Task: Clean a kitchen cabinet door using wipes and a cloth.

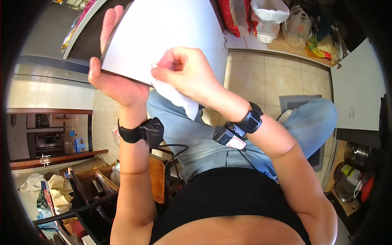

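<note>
A white cabinet door panel with a dark edge stands before me at the top of the view, its surface bright with glare. My left hand supports the panel's near left edge, palm against it and fingers spread. At the panel's near face, my right hand pinches a white cloth or tissue between thumb and fingers. The cloth hangs down from that hand over my knee. Each forearm wears a black strap with a small device.
An open lower cabinet at top right holds a red bag, a white sack and plastic bags. Another white door stands at right, near glass jars. A wooden stool and crowded boxes are at lower left.
</note>
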Demonstrator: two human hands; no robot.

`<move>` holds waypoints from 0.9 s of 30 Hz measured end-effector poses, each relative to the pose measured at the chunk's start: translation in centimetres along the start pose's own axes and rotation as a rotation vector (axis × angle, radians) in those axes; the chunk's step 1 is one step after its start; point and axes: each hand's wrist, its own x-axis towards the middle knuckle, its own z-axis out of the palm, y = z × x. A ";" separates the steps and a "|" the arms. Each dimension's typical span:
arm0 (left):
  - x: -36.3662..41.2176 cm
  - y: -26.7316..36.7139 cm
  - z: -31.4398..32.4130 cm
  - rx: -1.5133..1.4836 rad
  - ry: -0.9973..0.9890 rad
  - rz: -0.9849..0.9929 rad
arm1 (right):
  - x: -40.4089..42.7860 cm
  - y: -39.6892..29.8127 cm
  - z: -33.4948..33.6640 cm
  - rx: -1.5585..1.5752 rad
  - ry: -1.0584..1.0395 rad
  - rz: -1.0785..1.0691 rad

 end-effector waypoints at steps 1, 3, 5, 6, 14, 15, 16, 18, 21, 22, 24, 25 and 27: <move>0.3 -0.1 0.0 0.023 -0.010 0.007 | -0.4 1.0 -0.6 0.002 -0.009 -0.012; 0.2 0.0 0.3 0.033 0.001 0.000 | -1.4 2.0 -0.9 0.045 -0.017 0.099; 0.1 0.2 0.5 -0.033 0.009 -0.020 | -0.6 1.2 -0.3 -0.008 -0.012 0.077; -0.1 0.4 0.4 -0.005 0.021 -0.005 | 0.0 -1.2 0.6 -0.085 -0.040 0.025; 0.2 0.1 0.8 -0.017 0.018 0.008 | -1.1 0.0 -0.2 -0.096 -0.078 0.029; 0.1 0.0 0.8 -0.063 0.026 0.000 | -0.9 -0.8 0.2 -0.082 -0.069 0.058; -0.1 0.1 0.7 -0.064 0.024 -0.008 | -0.6 -1.8 0.6 -0.080 -0.063 0.063; -0.1 0.2 0.8 -0.103 0.042 -0.015 | 0.1 -3.6 1.1 -0.088 -0.131 -0.077; -0.1 0.1 1.3 -0.074 0.044 -0.010 | -1.3 -1.7 0.2 -0.052 -0.083 0.026; -0.1 0.0 1.4 -0.024 0.041 -0.007 | -1.4 -1.5 0.0 -0.055 -0.087 0.019; 0.0 0.0 1.2 -0.036 0.024 0.000 | -1.5 -1.9 0.1 -0.037 -0.090 0.068; 0.0 0.0 1.1 -0.047 0.008 -0.001 | -1.3 -2.4 0.5 -0.036 -0.086 0.069; -0.1 0.1 1.1 -0.081 0.019 -0.012 | -0.6 -3.9 1.6 -0.055 -0.145 -0.047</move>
